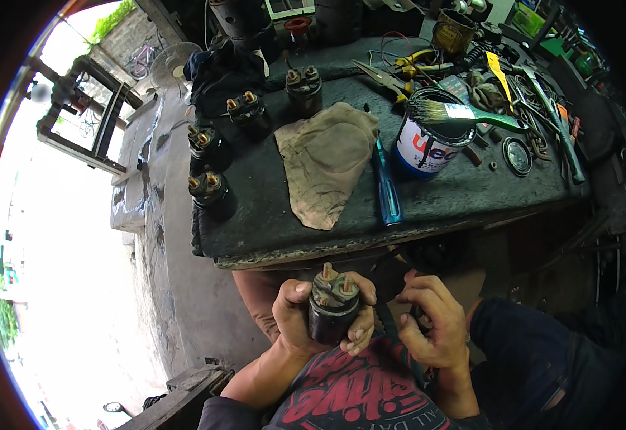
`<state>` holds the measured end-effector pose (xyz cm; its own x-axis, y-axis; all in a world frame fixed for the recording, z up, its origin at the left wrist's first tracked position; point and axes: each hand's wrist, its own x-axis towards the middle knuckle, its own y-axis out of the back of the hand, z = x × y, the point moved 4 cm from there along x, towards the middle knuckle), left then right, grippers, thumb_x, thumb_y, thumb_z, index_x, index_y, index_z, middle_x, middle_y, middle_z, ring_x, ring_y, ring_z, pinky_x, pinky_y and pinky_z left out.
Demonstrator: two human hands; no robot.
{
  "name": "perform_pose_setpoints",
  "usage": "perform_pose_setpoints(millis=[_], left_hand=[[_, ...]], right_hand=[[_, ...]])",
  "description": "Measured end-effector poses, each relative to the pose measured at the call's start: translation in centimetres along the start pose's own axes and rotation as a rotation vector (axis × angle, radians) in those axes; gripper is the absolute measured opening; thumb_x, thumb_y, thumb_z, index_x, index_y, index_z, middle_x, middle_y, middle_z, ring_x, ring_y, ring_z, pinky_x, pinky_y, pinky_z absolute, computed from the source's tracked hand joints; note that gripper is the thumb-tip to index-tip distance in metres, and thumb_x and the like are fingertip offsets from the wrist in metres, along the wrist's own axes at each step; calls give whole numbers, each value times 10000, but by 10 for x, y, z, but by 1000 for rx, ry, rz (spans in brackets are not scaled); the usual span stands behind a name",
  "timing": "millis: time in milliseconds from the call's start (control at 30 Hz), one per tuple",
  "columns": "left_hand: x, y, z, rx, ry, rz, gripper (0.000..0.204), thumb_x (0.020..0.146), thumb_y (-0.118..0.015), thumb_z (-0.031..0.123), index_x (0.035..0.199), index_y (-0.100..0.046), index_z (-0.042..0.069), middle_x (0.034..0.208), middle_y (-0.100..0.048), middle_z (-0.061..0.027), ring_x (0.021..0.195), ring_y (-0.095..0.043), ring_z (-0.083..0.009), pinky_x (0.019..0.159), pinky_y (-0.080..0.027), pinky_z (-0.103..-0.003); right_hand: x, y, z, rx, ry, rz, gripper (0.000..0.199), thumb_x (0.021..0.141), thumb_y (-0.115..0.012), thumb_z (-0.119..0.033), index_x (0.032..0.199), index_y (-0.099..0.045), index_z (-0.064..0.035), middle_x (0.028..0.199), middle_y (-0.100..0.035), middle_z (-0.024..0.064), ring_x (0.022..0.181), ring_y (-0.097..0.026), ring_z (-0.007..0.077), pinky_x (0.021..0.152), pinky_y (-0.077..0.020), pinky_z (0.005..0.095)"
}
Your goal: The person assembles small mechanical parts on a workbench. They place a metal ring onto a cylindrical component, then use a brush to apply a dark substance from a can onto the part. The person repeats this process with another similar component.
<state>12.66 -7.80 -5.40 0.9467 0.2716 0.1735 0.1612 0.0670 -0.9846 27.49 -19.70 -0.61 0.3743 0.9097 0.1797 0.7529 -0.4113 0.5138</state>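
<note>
My left hand point(300, 315) is wrapped round a black cylindrical starter solenoid point(333, 319), held upright in front of my shirt. Two copper-coloured threaded studs rise from its dirty top. Just to the right, apart from the solenoid, my right hand point(431, 322) is raised with its fingers curled toward the thumb. Something dark shows between those fingers, too hidden to name. Several similar solenoids point(247, 115) stand on the bench at the far left, studs up. A worn brown sheet point(331, 165) lies flat beside them.
On the dark bench point(270, 240), a blue-handled screwdriver point(388, 188) lies beside an open paint can point(424, 154). A green-handled brush point(463, 113) rests across the can. Pliers point(384, 77), a round lid point(517, 155) and piled tools sit farther right. A fan point(173, 66) stands at the left.
</note>
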Motion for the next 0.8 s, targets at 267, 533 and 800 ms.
perform_pose_setpoints(millis=[267,533,800], left_hand=[[1,1,1,-107,-7,93,832,1010,-512,661,1462,-464,-36,1107,-632,-297,792,-709,-393,722,-606,-517],[18,-17,6,-117,-128,189,828,1096,-346,681,1517,-439,-26,1433,-546,-339,1243,-646,-483,1018,-588,-607],[27,-25,17,-108,-153,198,817,1095,-370,678,1420,-551,-49,1493,-537,-337,1334,-607,-455,1089,-559,-612]], right_hand=[[7,32,-43,573,377,-309,234,858,-836,-168,1032,-806,-15,1065,-711,175,802,-695,181,676,-572,314],[15,28,-125,954,974,-816,229,967,-723,-124,1193,-752,-145,1138,-716,136,651,-522,198,542,-421,333],[20,37,-148,897,1148,-687,51,944,-731,-103,956,-719,-55,1073,-722,135,672,-547,256,539,-429,348]])
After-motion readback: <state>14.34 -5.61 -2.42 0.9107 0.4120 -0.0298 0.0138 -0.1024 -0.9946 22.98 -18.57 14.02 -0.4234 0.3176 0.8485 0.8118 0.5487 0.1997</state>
